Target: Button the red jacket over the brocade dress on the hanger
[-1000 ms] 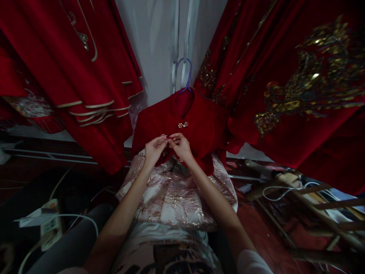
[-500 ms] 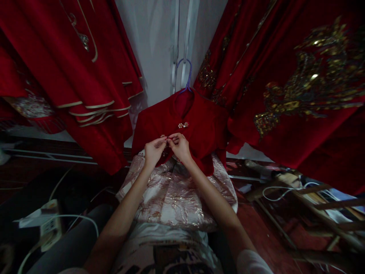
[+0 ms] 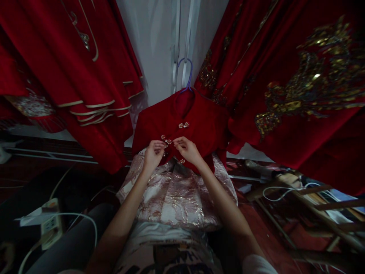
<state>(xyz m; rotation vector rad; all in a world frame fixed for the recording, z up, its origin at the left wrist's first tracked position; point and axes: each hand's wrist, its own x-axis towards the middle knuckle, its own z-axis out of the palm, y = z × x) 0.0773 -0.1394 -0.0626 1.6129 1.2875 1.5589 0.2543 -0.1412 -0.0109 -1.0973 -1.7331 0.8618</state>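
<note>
The room is dim, with a pale wall (image 3: 152, 42) in front of me, metal poles (image 3: 174, 49) running up it and a dark red floor (image 3: 253, 232) below. Red clothes (image 3: 71, 64) with light piping hang on my left, and a red dress (image 3: 327, 140) with gold sequins hangs on my right. The dark lettering on the front of my T-shirt (image 3: 167, 251) is partly cut off and too blurred for me to read.

The red jacket (image 3: 205, 129) hangs straight ahead of me from a purple hanger (image 3: 189, 76), its collar pointing up the wall and its hem toward my lap. It spreads widest from side to side, while its front opening runs down toward me. Shiny pale pink cloth (image 3: 182, 201) spreads out below the hem.

My hands meet at the jacket's front. A flower clasp (image 3: 167, 142) lies between them, its long axis roughly crosswise, below the upper clasp (image 3: 184, 125) near the collar. My left hand (image 3: 154, 152) has its fingers bent at the clasp; whether they pinch it or the cloth, I cannot tell. My right hand (image 3: 186, 148) has thumb and forefinger drawn close at the clasp's other end; whether they grip anything, I cannot tell.

A power strip (image 3: 51, 224) sits to my left, and a wooden frame (image 3: 308, 209) stands to my right.
</note>
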